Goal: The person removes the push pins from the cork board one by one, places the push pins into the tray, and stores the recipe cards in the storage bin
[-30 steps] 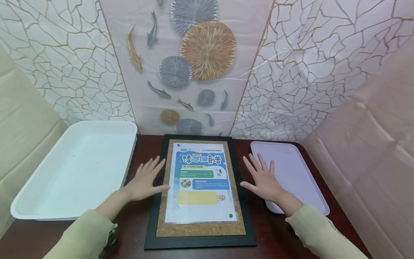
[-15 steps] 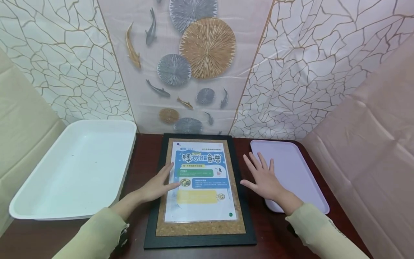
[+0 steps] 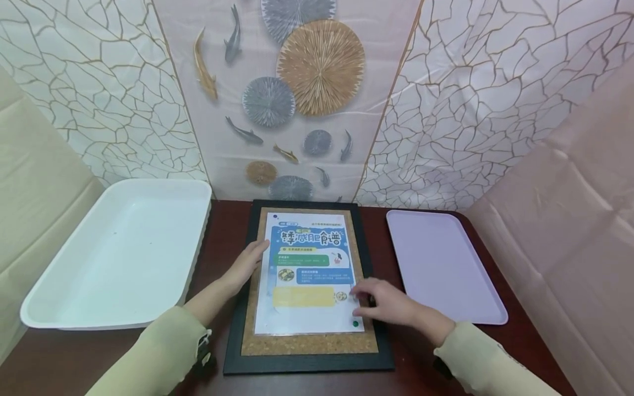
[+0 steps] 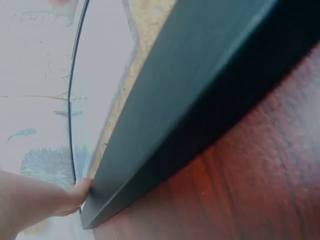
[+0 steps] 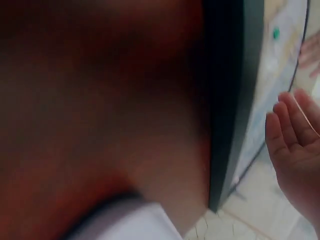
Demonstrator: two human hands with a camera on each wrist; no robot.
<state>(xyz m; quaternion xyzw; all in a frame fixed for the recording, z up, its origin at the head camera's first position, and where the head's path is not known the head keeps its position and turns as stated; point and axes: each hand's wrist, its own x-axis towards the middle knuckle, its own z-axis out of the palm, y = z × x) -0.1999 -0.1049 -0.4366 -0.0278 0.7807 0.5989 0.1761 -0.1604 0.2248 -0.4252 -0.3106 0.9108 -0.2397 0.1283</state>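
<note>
A black-framed cork board (image 3: pixel 307 345) lies on the table and bears a printed poster (image 3: pixel 307 322) with blue, green and yellow panels. One green pushpin (image 3: pixel 355 324) marks the poster's lower right corner; a dark blue pushpin (image 3: pixel 275 216) is at its upper left. My left hand (image 3: pixel 245 265) lies along the frame's left side, fingers straight, fingertips at the poster's edge. Over the lower right of the board, my right hand (image 3: pixel 388 302) has bent fingers and thumb apart, just above the green pin. Nothing shows between them.
To the left stands a deep white tray (image 3: pixel 116 247). A flat lilac tray (image 3: pixel 446 264) lies on the right. Patterned cloth (image 3: pixel 319 71) hangs behind the dark red table (image 3: pixel 421 363), and beige panels close off both sides.
My right hand has moved left from beside the lilac tray to the board's lower right, its fingers bending. My left hand first slid right onto the board, then drew slightly back left.
</note>
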